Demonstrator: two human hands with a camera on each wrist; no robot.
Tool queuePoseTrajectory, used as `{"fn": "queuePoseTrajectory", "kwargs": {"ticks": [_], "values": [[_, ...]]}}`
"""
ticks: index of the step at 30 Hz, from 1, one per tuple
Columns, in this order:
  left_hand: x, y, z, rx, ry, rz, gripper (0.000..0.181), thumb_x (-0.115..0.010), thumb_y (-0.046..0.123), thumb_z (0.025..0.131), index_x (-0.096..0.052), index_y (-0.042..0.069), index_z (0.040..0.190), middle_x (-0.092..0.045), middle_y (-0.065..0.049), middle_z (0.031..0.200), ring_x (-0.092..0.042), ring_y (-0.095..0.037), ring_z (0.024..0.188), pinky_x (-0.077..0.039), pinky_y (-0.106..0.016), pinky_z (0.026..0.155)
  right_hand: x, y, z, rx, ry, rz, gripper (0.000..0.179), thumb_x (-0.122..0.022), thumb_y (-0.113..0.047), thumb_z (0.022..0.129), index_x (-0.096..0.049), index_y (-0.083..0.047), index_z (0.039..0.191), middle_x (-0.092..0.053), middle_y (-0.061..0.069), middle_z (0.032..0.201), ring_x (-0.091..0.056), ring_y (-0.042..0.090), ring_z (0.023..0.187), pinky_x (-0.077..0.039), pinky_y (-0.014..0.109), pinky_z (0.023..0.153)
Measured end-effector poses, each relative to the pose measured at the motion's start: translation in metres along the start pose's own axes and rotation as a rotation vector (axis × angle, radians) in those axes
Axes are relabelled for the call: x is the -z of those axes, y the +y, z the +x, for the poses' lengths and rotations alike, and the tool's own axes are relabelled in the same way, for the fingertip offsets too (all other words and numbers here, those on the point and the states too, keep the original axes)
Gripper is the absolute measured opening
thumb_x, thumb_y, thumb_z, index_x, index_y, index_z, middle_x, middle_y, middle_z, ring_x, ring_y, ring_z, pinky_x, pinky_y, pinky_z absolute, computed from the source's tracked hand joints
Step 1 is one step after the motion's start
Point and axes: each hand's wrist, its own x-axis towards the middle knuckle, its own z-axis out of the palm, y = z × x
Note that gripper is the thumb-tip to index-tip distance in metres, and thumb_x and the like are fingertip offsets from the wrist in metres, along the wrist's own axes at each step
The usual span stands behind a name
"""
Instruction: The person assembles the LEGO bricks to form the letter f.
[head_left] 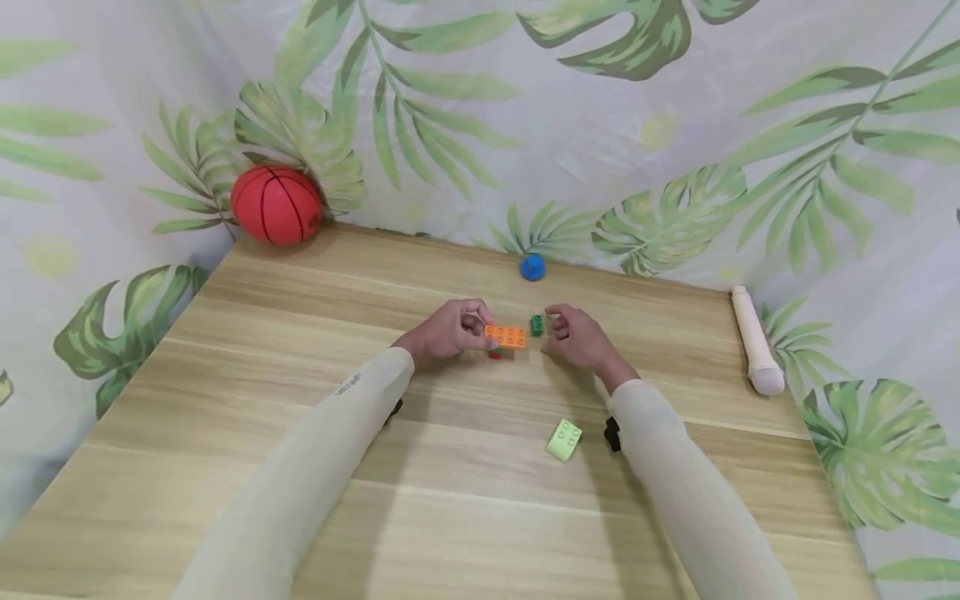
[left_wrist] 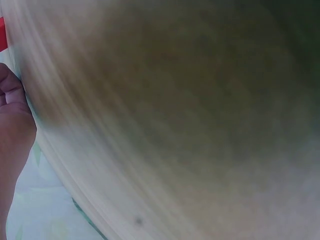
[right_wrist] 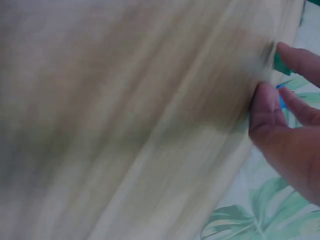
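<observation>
My left hand (head_left: pixel 453 330) pinches an orange toy building brick (head_left: pixel 506 336) by its left end, with the studs facing up. Below that brick a small red brick (head_left: pixel 495 353) peeks out; whether the two are joined I cannot tell. A small green brick (head_left: pixel 537 325) stands just right of the orange one. Close to its right side is my right hand (head_left: pixel 579 337), thumb and fingers apart with nothing between them. In the right wrist view, the green brick (right_wrist: pixel 281 64) shows partly behind a finger. Only part of the left hand (left_wrist: pixel 14 107) enters the left wrist view.
A light green brick (head_left: pixel 564 440) lies nearer me on the wooden table (head_left: pixel 465 517). Toward the back edge sits a blue round object (head_left: pixel 532 267). A red basketball (head_left: pixel 276 205) occupies the back left corner, and a pale microphone (head_left: pixel 756 342) lies along the right edge.
</observation>
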Motion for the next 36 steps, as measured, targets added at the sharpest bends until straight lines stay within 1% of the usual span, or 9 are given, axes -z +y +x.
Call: {"fn": "queuePoseTrajectory", "kwargs": {"ticks": [4, 6, 8, 13, 17, 24, 28, 33, 36], "values": [[-0.001, 0.0, -0.003, 0.013, 0.005, -0.011, 0.023, -0.08, 0.005, 0.094, -0.061, 0.008, 0.108, -0.054, 0.003, 0.079, -0.042, -0.013, 0.063, -0.036, -0.024, 0.053, -0.001, 0.002, 0.008, -0.012, -0.036, 0.116, 0.062, -0.075, -0.004, 0.099, -0.049, -0.002, 0.155, -0.057, 0.027, 0.143, -0.058, 0.039, 0.129, -0.048, 0.054, 0.115], [-0.001, 0.0, -0.004, 0.021, 0.008, -0.018, 0.023, -0.08, 0.005, 0.094, -0.061, 0.009, 0.108, -0.053, 0.003, 0.079, -0.043, -0.013, 0.064, -0.035, -0.024, 0.053, -0.002, 0.002, 0.01, -0.011, -0.044, 0.144, 0.058, -0.075, -0.004, 0.099, -0.053, -0.004, 0.152, -0.057, 0.026, 0.142, -0.058, 0.037, 0.127, -0.048, 0.053, 0.113], [-0.001, 0.0, -0.004, 0.025, 0.01, -0.022, 0.023, -0.08, 0.005, 0.094, -0.061, 0.009, 0.107, -0.053, 0.002, 0.079, -0.043, -0.013, 0.064, -0.035, -0.024, 0.053, -0.002, 0.002, 0.01, -0.005, -0.045, 0.148, 0.053, -0.076, -0.005, 0.099, -0.057, -0.005, 0.148, -0.06, 0.025, 0.14, -0.06, 0.035, 0.125, -0.049, 0.05, 0.111], [-0.002, 0.002, -0.005, 0.024, 0.011, -0.021, 0.023, -0.079, 0.004, 0.095, -0.06, 0.009, 0.107, -0.053, 0.002, 0.078, -0.044, -0.013, 0.065, -0.036, -0.025, 0.053, -0.004, 0.002, 0.008, 0.03, -0.047, 0.127, 0.041, -0.075, -0.003, 0.099, -0.063, -0.001, 0.138, -0.064, 0.021, 0.127, -0.062, 0.029, 0.11, -0.05, 0.04, 0.1], [-0.002, 0.002, -0.003, 0.02, 0.012, -0.033, 0.024, -0.079, 0.004, 0.094, -0.06, 0.009, 0.107, -0.054, 0.003, 0.079, -0.043, -0.012, 0.064, -0.034, -0.024, 0.053, -0.007, 0.003, 0.006, 0.054, -0.019, 0.086, 0.037, -0.075, -0.002, 0.099, -0.064, 0.0, 0.134, -0.064, 0.017, 0.12, -0.06, 0.025, 0.104, -0.049, 0.035, 0.095], [-0.002, 0.0, -0.002, 0.017, 0.02, -0.023, 0.023, -0.08, 0.006, 0.094, -0.06, 0.01, 0.105, -0.054, 0.002, 0.078, -0.044, -0.012, 0.065, -0.035, -0.024, 0.053, -0.011, 0.003, 0.003, 0.046, -0.001, 0.065, 0.036, -0.076, -0.003, 0.099, -0.064, -0.001, 0.133, -0.065, 0.017, 0.119, -0.062, 0.025, 0.104, -0.05, 0.035, 0.093], [-0.002, 0.0, -0.002, 0.019, 0.023, -0.025, 0.024, -0.08, 0.005, 0.094, -0.06, 0.01, 0.106, -0.055, 0.002, 0.079, -0.044, -0.012, 0.065, -0.035, -0.024, 0.053, -0.011, 0.002, 0.001, 0.049, 0.0, 0.062, 0.036, -0.076, -0.004, 0.099, -0.064, -0.001, 0.132, -0.066, 0.019, 0.12, -0.064, 0.026, 0.106, -0.051, 0.037, 0.095], [-0.003, 0.0, -0.003, 0.015, 0.018, -0.033, 0.024, -0.079, 0.005, 0.095, -0.059, 0.009, 0.107, -0.054, 0.003, 0.078, -0.041, -0.011, 0.063, -0.034, -0.023, 0.052, -0.011, 0.002, -0.001, 0.044, -0.001, 0.054, 0.032, -0.075, -0.007, 0.1, -0.065, -0.001, 0.13, -0.067, 0.018, 0.12, -0.064, 0.026, 0.107, -0.052, 0.036, 0.095], [-0.003, 0.001, -0.003, 0.015, 0.016, -0.036, 0.024, -0.079, 0.004, 0.095, -0.059, 0.007, 0.108, -0.054, 0.003, 0.079, -0.038, -0.01, 0.06, -0.032, -0.023, 0.052, -0.011, 0.002, -0.003, 0.036, 0.015, 0.042, 0.028, -0.074, -0.011, 0.102, -0.066, -0.002, 0.127, -0.07, 0.016, 0.119, -0.066, 0.026, 0.107, -0.054, 0.035, 0.092]]}}
